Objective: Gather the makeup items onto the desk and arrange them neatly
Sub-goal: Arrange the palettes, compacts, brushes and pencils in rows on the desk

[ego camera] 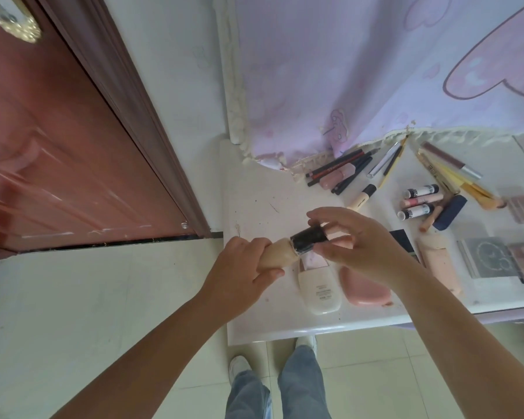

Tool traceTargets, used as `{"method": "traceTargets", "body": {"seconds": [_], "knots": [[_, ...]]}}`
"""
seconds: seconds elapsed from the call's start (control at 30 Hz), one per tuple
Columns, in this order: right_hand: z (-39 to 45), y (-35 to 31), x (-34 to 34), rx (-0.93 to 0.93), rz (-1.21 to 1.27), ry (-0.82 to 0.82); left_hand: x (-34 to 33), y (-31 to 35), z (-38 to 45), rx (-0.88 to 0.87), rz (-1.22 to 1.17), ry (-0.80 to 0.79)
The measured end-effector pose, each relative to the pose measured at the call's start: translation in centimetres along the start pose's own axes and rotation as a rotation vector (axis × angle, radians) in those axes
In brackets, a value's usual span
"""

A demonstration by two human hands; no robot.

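Here, going from the left, a reddish-brown door stands beside a pale tiled floor, and the white desk begins past it. The left hand reaches in from below, forearm angled up and to the right, its fingers curled round the beige body of a foundation bottle. The bottle is held above the desk's near-left part, its long axis lying almost level and rising slightly to the right, with its black cap pointing right. The right hand comes in from the lower right, wrist bent, and pinches that cap between thumb below and curled fingers above.

Under the hands a white tube lies on the desk with its long axis running toward the near edge, and a pink case lies just beside it on the right. Farther back a cluster of dark pencils fans out near the hem of a lilac curtain, with a cream stick angled below them. To the right sit small black-capped tubes, a navy case, yellow-handled brushes and a peach tube. At the far right lie square palettes. Below the desk edge, jeans and white shoes show on the floor.
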State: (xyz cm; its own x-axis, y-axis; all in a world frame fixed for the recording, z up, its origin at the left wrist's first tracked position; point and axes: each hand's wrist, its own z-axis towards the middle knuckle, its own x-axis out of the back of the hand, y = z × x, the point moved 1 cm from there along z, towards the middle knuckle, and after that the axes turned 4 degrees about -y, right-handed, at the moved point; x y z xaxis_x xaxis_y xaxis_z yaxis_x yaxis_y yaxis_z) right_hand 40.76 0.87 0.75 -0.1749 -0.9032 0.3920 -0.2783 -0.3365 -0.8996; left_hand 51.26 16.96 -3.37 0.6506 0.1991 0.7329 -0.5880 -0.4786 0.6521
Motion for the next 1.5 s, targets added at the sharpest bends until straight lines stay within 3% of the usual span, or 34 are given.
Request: {"method": "traceTargets", "body": {"seconds": [0.1, 0.2, 0.3, 0.43, 0.57, 0.67, 0.77, 0.93, 1.07, 1.2, 1.3, 1.4, 1.5], "knots": [[0.6, 0.1, 0.0, -0.173, -0.113, 0.003, -0.2, 0.0, 0.1, -0.008, 0.013, 0.017], [0.5, 0.2, 0.3, -0.131, -0.256, -0.054, -0.3, -0.1, -0.1, -0.026, 0.006, 0.000], [-0.2, 0.2, 0.8, 0.010, -0.112, -0.135, -0.4, -0.4, -0.3, -0.021, -0.020, -0.008], [-0.1, -0.1, 0.3, -0.109, 0.008, -0.180, -0.7, -0.4, -0.6, -0.036, -0.017, -0.013], [0.5, -0.1, 0.0, -0.123, -0.352, -0.167, -0.9, -0.1, -0.8, -0.056, 0.020, -0.035], [0.1, -0.1, 0.5, -0.013, -0.233, -0.222, -0.8, -0.4, -0.8, -0.027, 0.001, -0.041], [0.1, 0.0, 0.6, -0.059, -0.097, -0.230, -0.7, -0.5, -0.9, -0.038, -0.009, -0.041], [0.6, 0.5, 0.6, -0.011, -0.306, -0.185, -0.9, -0.4, -0.9, -0.065, 0.000, -0.042], [0.4, 0.2, 0.5, 0.093, -0.173, -0.141, -0.9, -0.7, -0.6, -0.061, -0.020, -0.025], [0.5, 0.4, 0.3, 0.041, -0.069, -0.047, -1.1, -1.2, -0.7, -0.060, -0.026, -0.017], [0.9, 0.5, -0.3, -0.107, -0.210, -0.113, -1.4, -1.5, -0.8, -0.080, 0.002, -0.032], [1.2, 0.7, -0.9, -0.069, -0.397, -0.176, -1.5, -1.9, -0.8, -0.083, 0.007, -0.026], [0.8, 0.6, -1.0, 0.016, -0.235, -0.156, -1.2, -2.4, -0.8, -0.089, 0.043, 0.002]]}}
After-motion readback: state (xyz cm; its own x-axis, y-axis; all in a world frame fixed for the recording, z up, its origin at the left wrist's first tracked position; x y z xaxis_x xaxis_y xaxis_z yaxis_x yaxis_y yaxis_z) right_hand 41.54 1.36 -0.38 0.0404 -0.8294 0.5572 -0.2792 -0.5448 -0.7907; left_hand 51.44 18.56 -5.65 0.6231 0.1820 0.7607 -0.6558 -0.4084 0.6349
